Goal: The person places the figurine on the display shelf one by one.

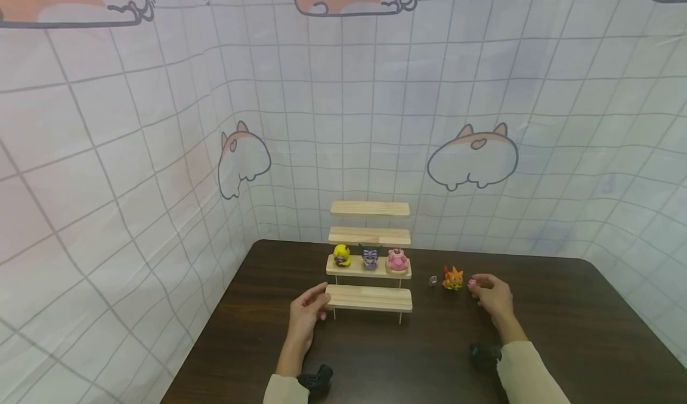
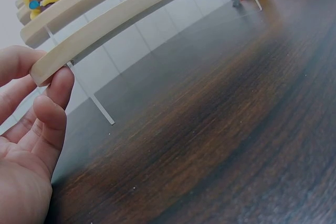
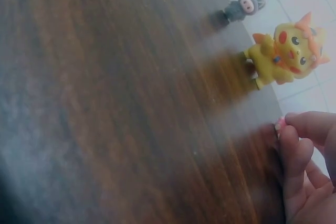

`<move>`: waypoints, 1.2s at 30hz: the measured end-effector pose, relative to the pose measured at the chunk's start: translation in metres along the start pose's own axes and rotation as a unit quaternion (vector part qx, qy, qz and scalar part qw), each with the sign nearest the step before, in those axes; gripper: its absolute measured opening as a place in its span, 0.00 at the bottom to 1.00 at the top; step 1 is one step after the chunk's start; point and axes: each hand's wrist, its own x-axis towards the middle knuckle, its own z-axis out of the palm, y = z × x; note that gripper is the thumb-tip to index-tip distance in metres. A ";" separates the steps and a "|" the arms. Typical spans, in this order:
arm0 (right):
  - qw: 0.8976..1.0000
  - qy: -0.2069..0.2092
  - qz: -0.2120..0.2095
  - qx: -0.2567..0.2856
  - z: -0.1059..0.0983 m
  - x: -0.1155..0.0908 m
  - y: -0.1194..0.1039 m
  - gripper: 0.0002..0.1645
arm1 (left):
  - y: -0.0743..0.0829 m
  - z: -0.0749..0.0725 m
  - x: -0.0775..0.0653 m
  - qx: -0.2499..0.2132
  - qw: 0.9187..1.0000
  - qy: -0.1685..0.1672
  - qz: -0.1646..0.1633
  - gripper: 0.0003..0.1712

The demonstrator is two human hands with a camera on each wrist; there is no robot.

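My left hand holds the left end of the lowest wooden board of a tiered display stand, fingers curled at its edge in the left wrist view. With thumb and fingertips, my right hand pinches a small pink figurine, mostly hidden by the fingers. Just left of that hand stands an orange-and-yellow figurine, and beyond it a tiny grey figurine. On the stand's second board sit a yellow-haired figurine, a purple-and-black figurine and a pink figurine.
Two higher wooden boards, the third and the top one, rise behind. The stand has thin metal legs on the dark wooden table. A gridded curtain with cartoon dogs hangs behind and along the left.
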 end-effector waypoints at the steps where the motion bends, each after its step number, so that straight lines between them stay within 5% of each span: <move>1: 1.000 0.001 0.001 -0.001 0.000 0.000 0.000 0.20 | 0.000 0.000 0.000 0.000 1.000 0.000 0.000 0.22; 20: 1.000 0.005 -0.016 0.017 0.000 -0.007 0.002 0.21 | 0.001 0.000 -0.001 0.002 1.000 0.004 0.003 0.22; 36: 0.994 0.041 0.005 0.106 0.004 -0.028 -0.002 0.25 | 0.002 0.001 -0.002 0.000 1.000 0.005 0.001 0.22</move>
